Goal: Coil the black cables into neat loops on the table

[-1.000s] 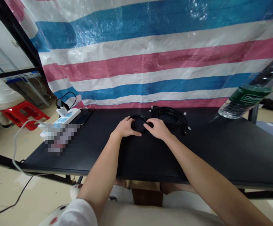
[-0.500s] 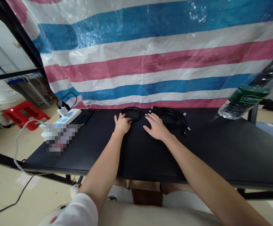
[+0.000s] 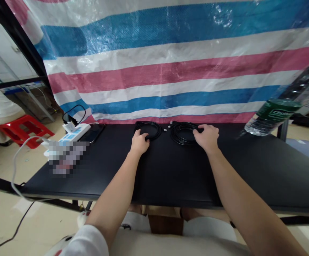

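Two coils of black cable lie on the black tabletop, side by side. At the near left edge of the smaller coil of cable (image 3: 158, 133) is my left hand (image 3: 140, 143), its fingers and thumb apart and touching the loop. My right hand (image 3: 208, 138) is curled over the right side of the larger coil of cable (image 3: 178, 139), hiding that part of it. Small pale pieces (image 3: 165, 129), perhaps connector tips, lie between the two coils.
A tilted water bottle (image 3: 270, 115) with a green label is at the right. On the left are a white power strip (image 3: 76, 134), a phone (image 3: 95, 133) and a blurred-out item. Striped plastic sheeting (image 3: 157, 78) hangs behind. A red stool (image 3: 26, 131) and a person are beyond.
My right hand has moved right, from the left side of the larger coil to its right side, and its fingers have curled. My left hand stays nearly in place.
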A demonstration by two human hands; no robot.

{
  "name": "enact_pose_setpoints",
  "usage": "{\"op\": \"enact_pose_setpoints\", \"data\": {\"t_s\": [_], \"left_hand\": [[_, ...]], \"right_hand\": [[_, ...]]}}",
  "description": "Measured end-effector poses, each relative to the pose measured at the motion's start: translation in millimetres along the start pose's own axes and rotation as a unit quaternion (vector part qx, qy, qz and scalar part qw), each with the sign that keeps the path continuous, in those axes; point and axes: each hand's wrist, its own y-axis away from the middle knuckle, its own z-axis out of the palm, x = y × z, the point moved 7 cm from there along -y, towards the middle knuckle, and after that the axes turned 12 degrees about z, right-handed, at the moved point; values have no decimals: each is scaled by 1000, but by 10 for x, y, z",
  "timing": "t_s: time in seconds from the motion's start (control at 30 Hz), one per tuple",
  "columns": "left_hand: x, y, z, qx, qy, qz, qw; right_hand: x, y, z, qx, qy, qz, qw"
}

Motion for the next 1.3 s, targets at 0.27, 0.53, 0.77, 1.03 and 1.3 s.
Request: {"op": "enact_pose_setpoints", "data": {"t_s": [0.27, 0.53, 0.77, 1.03, 1.3], "left_hand": [[0, 87, -89, -4, 4, -88, 996], [-41, 106, -148, 39, 51, -142, 988], [-17, 76, -166, 114, 91, -96, 985], [583, 107, 41, 15, 197, 155, 968], [326, 34, 94, 93, 346, 1, 934]], "right_hand": [[129, -73, -63, -14, 60, 99, 993], [324, -154, -49, -65, 12, 173, 983], [80, -110, -121, 8, -188, 46, 981], [-317, 221, -310, 94, -121, -136, 979], [-333, 247, -242, 80, -134, -137, 978]]}}
